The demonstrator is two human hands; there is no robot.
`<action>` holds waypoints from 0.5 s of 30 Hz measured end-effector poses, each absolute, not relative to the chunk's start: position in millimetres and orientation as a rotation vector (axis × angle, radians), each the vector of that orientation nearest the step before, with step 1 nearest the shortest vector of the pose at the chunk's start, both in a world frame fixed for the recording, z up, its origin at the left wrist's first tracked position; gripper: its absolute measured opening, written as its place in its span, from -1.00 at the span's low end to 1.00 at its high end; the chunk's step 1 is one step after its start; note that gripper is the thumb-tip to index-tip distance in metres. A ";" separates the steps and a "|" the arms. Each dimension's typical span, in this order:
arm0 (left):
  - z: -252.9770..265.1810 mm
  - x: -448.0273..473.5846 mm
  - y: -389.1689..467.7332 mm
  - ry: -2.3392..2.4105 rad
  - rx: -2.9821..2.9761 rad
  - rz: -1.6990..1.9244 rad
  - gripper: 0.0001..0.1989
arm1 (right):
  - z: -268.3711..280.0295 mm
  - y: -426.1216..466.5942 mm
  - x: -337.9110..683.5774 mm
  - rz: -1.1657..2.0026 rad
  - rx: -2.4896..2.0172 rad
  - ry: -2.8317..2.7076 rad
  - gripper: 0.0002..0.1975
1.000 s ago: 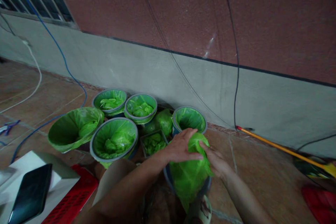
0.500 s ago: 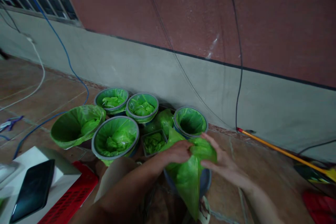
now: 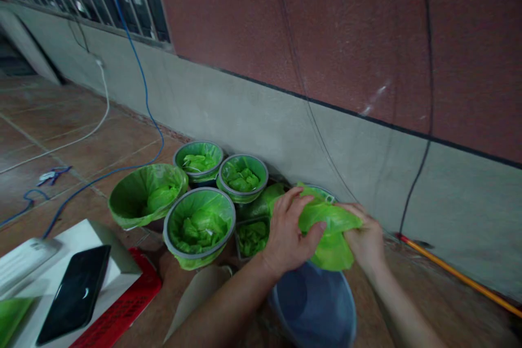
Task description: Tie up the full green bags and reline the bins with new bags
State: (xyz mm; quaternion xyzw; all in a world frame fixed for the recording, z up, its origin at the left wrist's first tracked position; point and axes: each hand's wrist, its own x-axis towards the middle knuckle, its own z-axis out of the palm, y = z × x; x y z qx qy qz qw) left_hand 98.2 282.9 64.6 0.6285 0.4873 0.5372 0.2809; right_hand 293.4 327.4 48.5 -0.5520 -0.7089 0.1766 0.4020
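Observation:
In the head view a thin green plastic bag is held crumpled between my hands. My right hand grips its right side, with the fingers closed on the film. At the left side of the bag is my left hand, fingers bent and thumb lying against the film; its fingertips are partly hidden. Just below the bag stands a bare blue-grey bucket, with its mouth facing up. Behind the bag, another bucket with a grey rim is mostly covered from view.
Several bin-like buckets with green liners, such as the grey-rimmed bucket, stand left by the wall. A small tray holds green pieces. A phone lies on a white box over a red crate. An orange pole lies right.
The bag has been lifted and spread off the near bucket, whose inside now shows. My left hand has moved from its top to its left side; my right hand now grips it. The view has shifted left.

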 end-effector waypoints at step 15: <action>50.4 119.2 289.2 1.231 1.240 0.926 -0.60 | -121.7 475.3 155.3 0.775 -1.632 -2.336 -0.64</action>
